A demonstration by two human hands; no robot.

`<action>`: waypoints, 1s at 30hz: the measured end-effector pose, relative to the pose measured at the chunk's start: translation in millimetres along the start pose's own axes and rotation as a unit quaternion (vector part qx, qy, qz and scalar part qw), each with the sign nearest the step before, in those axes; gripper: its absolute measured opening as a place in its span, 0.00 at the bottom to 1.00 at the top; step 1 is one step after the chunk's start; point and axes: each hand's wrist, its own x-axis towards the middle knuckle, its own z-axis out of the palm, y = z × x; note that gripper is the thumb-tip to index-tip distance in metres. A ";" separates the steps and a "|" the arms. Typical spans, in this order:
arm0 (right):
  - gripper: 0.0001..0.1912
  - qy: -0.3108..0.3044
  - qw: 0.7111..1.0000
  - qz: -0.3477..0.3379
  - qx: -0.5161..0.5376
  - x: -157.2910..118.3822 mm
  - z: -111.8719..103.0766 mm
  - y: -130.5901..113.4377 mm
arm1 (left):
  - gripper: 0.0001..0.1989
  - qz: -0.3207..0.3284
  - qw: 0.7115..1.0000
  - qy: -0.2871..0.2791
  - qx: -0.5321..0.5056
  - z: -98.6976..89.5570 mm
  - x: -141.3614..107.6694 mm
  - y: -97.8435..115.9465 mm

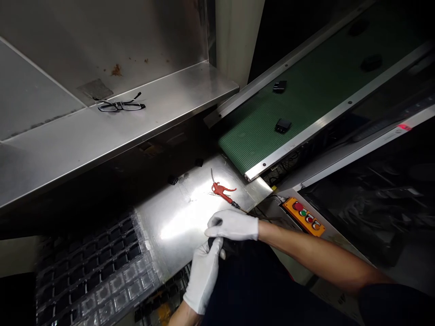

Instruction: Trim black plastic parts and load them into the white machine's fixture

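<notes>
Both hands wear white gloves and meet at the table's near edge, low in the head view. My left hand [204, 276] is closed, its thumb and fingers round a small black part [211, 242] that shows only in part. My right hand [233, 225] lies just above it, thumb and index finger bent together at the part's upper side; whether anything is between those fingertips is too small to tell. Beyond the hands, a red air gun [222, 192] rests on the metal table [176, 222].
A clear tray [112, 290] of black parts lies at left. Glasses [120, 106] sit on a metal shelf [163, 104]. A green conveyor [251, 140] carries black parts [282, 125] at right, above an orange button box [304, 217]. Another black part [173, 180] lies under the shelf.
</notes>
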 end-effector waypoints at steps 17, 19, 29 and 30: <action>0.19 0.085 0.988 -0.008 -0.131 -49.6 2.5 53.5 | 0.26 -0.083 0.994 -0.074 -0.014 2.6 22.9 36.0; 0.19 0.074 0.992 -0.009 -0.105 -52.4 3.4 58.3 | 0.25 -0.111 0.989 -0.046 -0.082 3.2 23.0 33.6; 0.20 0.052 0.988 0.007 -0.147 -53.2 9.2 66.2 | 0.23 -0.243 0.925 -0.005 -0.292 -17.0 9.4 20.7; 0.19 0.047 0.989 0.011 -0.138 -51.0 8.1 64.6 | 0.22 -0.238 0.920 -0.005 -0.311 -17.4 10.1 18.1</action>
